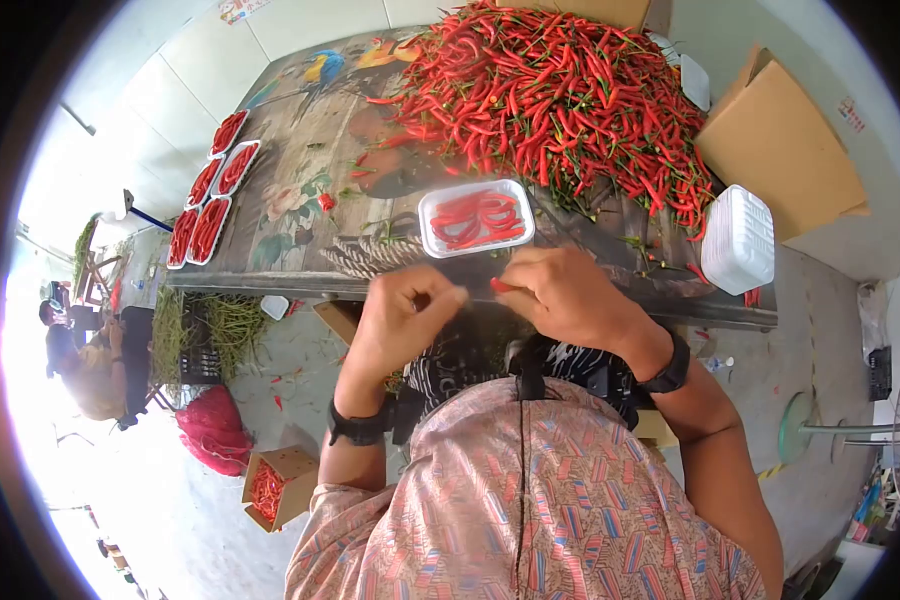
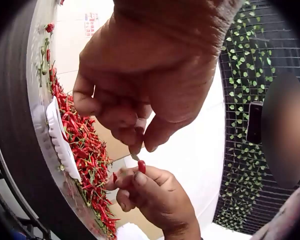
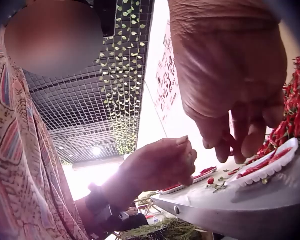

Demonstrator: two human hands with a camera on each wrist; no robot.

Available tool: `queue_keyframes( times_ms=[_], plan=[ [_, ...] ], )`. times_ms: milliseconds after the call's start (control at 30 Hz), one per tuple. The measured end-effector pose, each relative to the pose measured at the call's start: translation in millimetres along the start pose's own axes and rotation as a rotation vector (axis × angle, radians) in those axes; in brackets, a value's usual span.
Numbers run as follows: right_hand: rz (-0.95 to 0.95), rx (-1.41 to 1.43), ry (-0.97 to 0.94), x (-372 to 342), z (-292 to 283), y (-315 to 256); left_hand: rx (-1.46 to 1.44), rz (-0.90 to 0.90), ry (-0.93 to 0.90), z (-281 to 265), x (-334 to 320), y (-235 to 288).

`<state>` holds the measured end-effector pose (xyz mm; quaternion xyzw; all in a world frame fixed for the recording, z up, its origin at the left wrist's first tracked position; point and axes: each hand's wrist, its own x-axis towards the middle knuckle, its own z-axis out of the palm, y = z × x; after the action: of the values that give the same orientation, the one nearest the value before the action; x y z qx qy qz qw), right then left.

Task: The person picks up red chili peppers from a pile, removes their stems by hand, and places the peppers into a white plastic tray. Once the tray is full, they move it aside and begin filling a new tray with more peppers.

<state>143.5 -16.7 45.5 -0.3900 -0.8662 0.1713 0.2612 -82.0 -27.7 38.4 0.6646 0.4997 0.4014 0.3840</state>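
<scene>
My right hand [image 1: 570, 295] pinches a red chili pepper [image 1: 499, 286] between thumb and fingertips, above the table's front edge. In the left wrist view, a pale chili stem [image 2: 135, 156] runs from the pepper to the pinched fingertips of my left hand [image 1: 400, 315]. Another bit of red shows by the right hand's fingers in that view. Just beyond both hands, a white tray [image 1: 428, 240] stands on the table with several red chilies [image 1: 475, 217] laid in it. The right palm hides most of the pepper in the right wrist view.
A large heap of red chilies [image 1: 560, 100] covers the table's back right. Stacked white trays [image 1: 740, 240] stand at the right edge near a cardboard box [image 1: 785, 145]. Several filled trays [image 1: 208, 230] line the left. Another person [image 1: 100, 360] sits at far left.
</scene>
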Motion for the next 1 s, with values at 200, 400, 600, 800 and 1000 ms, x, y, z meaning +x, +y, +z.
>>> queue_keyframes(
  times_ms=[200, 400, 600, 800, 1000],
  plan=[
    [-0.043, -0.075, -0.047, 3, 10, -9, -0.152, 0.008, -0.165, 10, -5, -1],
    [-0.040, 0.030, -0.051, 13, 2, 1, -0.439, -0.058, -0.148, 9, 1, -20],
    [-0.089, 0.167, 0.016, 24, 6, 18, -0.064, 0.170, -0.106, 5, 17, -19],
    [-0.047, 0.101, 0.051, 42, 10, 28, 0.386, 0.478, -0.011, -1, 41, -10],
    [-0.079, 0.058, 0.103, 56, 17, 48, 0.456, 0.484, -0.032, 1, 57, -17]
  ],
)
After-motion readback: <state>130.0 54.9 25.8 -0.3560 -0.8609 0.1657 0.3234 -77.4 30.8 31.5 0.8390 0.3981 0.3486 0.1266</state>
